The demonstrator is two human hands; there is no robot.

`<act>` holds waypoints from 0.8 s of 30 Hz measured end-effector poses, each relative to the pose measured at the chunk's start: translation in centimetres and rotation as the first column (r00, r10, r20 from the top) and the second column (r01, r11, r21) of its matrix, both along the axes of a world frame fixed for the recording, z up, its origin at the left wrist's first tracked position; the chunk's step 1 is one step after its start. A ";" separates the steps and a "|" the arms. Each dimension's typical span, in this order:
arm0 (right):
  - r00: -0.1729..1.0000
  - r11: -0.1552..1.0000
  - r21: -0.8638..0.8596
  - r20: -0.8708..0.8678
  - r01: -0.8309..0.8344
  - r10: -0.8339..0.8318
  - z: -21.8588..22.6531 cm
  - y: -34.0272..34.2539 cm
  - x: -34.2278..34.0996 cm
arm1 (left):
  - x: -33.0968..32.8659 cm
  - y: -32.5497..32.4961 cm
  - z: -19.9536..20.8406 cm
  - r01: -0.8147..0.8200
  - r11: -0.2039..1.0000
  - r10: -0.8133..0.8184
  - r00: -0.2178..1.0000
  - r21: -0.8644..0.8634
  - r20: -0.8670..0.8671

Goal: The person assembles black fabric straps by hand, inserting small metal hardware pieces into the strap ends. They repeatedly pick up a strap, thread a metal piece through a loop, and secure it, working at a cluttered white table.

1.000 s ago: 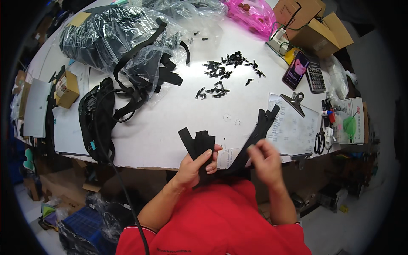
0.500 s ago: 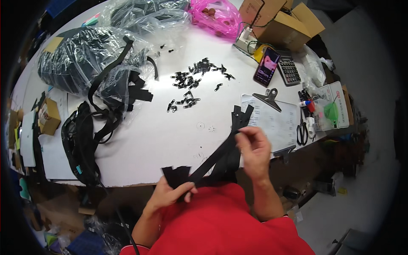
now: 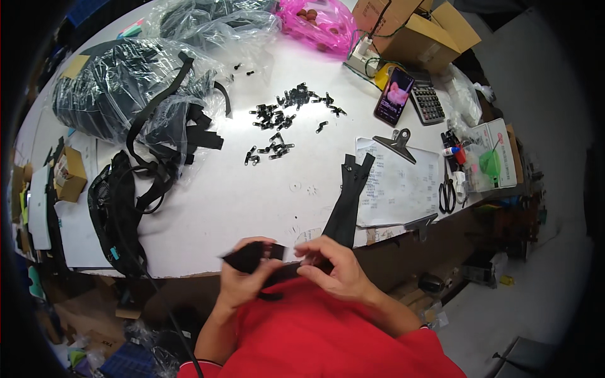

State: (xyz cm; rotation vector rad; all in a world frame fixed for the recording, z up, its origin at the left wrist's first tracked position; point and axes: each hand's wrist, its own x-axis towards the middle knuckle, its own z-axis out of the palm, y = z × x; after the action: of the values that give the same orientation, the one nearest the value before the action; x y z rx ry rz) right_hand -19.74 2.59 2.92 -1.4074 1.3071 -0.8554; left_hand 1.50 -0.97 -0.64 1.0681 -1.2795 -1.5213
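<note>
Close to the table's front edge, my left hand [image 3: 242,280] is closed round a black zipper tape [image 3: 244,257], bunched with its cut ends sticking up. My right hand [image 3: 337,268] is just right of it, thumb and fingers apart with a gap between them and nothing visible in it; the fingertips are slightly blurred. Beyond my right hand, more black zipper tape [image 3: 343,208] lies on the table and hangs over the front edge, its far end split in two. Several small black zipper sliders [image 3: 274,116] are scattered in the middle of the table.
On the right lie a clipboard with papers [image 3: 400,183], scissors [image 3: 447,194], a phone [image 3: 394,97] and a calculator [image 3: 428,104]. Behind stand an open carton [image 3: 428,41] and a pink bag [image 3: 321,28]. Plastic-wrapped bundles [image 3: 120,88] and black straps [image 3: 116,214] fill the left.
My right hand has let go of the tape at the right and moved left and nearer, beside my left hand. The stretched strip between the hands is gone; the tape at the right stays on the table.
</note>
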 end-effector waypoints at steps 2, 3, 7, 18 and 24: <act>0.990 0.997 -0.009 0.120 0.072 -0.071 1.1 -1.4 0.9 | -0.5 0.6 -0.7 0.109 0.994 -0.109 0.992 0.006 0.061; 0.988 0.998 0.047 0.145 0.040 -0.046 0.3 -1.4 0.8 | -0.9 1.0 -0.4 0.118 0.992 -0.120 0.992 0.044 0.043; 0.988 0.995 -0.003 0.124 0.096 -0.095 -0.6 -1.5 0.9 | -1.1 1.1 -0.6 0.083 0.992 -0.072 0.991 -0.095 0.112; 0.975 0.991 0.100 0.196 0.088 -0.106 -0.8 -1.5 0.8 | -0.6 -0.8 0.3 0.121 0.936 -0.046 0.973 -0.332 0.225; 0.999 1.000 0.002 0.044 0.015 -0.015 0.0 -2.2 1.2 | -0.6 -1.0 -0.4 0.121 0.904 0.008 0.954 -0.409 0.300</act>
State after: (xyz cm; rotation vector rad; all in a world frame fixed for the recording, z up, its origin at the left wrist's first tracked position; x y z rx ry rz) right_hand -18.57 0.37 2.94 -1.3716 1.2860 -0.8911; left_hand 0.90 -1.94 -1.01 0.9951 -1.7676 -1.0701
